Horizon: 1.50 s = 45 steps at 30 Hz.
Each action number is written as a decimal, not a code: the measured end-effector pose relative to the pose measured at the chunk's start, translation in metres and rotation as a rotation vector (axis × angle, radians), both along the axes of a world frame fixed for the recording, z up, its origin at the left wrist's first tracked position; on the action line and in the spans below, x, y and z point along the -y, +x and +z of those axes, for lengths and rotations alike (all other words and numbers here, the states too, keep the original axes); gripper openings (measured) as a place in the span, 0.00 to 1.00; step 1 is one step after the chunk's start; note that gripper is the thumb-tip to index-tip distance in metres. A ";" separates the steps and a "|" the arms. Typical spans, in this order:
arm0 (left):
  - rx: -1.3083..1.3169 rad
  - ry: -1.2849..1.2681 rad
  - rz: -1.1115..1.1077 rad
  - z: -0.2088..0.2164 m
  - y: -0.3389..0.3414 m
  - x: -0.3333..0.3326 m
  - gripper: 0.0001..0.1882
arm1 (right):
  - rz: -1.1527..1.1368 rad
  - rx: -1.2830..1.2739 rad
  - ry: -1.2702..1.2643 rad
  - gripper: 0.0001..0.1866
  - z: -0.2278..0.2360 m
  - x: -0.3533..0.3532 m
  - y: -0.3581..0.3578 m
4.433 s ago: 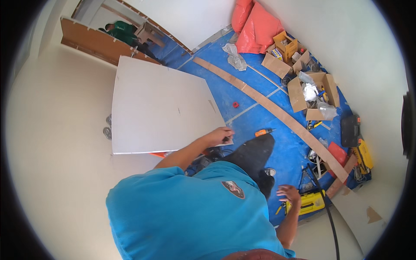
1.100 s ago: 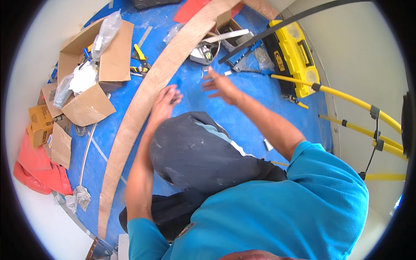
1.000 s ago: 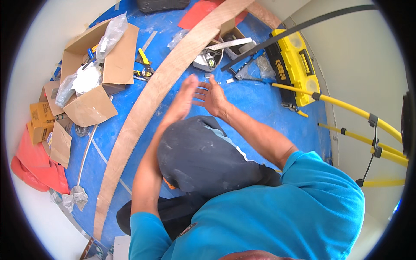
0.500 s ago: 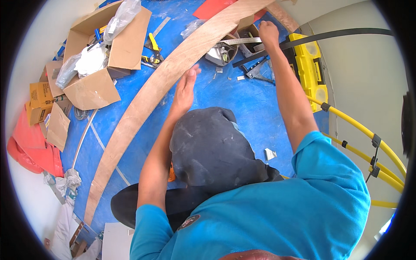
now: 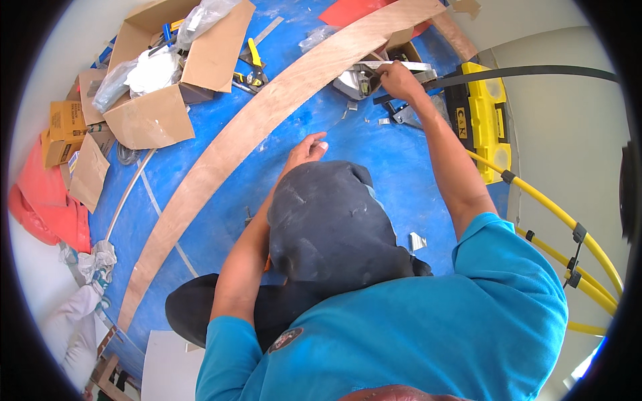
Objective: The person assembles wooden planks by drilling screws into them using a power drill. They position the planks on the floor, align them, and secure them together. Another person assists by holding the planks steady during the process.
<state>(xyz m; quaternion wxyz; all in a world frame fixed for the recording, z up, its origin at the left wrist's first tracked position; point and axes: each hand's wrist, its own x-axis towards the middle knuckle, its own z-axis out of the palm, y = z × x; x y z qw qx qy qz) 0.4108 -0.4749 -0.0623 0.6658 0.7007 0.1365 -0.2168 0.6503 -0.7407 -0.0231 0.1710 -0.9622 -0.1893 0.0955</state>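
My right hand (image 5: 401, 81) is closed, fingers curled down beside a silvery metal bar (image 5: 418, 67) at the far right; what lies in its grip is hidden. A long black strip (image 5: 521, 72) runs from under that hand out to the right wall. Next to the fingers is a grey and black tool (image 5: 353, 83), with a metal hand tool (image 5: 406, 116) by my wrist. My left hand (image 5: 306, 150) is empty, its fingers loosely stretched above the blue floor, just beyond my knee. A long curved wooden board (image 5: 221, 160) arcs past it without touching it.
An opened cardboard box (image 5: 150, 123) of plastic bags and tools stands at the left. Yellow-handled snips (image 5: 255, 57) lie near it. At the right are a yellow and black case (image 5: 487, 120) and yellow tubing (image 5: 542, 200). A metal scrap (image 5: 417, 241) lies beside my knee.
My right hand has come down and left, from beyond the silvery bar to beside it. My left hand has drawn back from the wooden board toward my knee. The view has shifted slightly.
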 end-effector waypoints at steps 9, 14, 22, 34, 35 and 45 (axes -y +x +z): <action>0.075 0.198 0.143 0.028 0.019 0.021 0.28 | 0.073 -0.154 -0.121 0.19 0.005 0.001 0.009; 0.667 1.145 0.094 0.049 0.056 -0.021 0.49 | 0.234 0.165 -0.196 0.14 0.003 0.005 0.003; 0.256 1.168 -0.143 0.033 0.101 -0.069 0.63 | 0.315 0.226 -0.313 0.10 0.016 0.014 0.018; 0.246 1.218 -0.130 0.034 0.100 -0.065 0.62 | 0.229 0.116 -0.428 0.08 0.095 0.058 0.065; 0.244 1.214 -0.138 0.035 0.100 -0.064 0.63 | 0.279 0.127 -0.426 0.08 0.103 0.062 0.050; 0.239 1.204 -0.188 0.035 0.098 -0.066 0.67 | 0.953 -0.019 -0.723 0.08 0.029 0.083 -0.162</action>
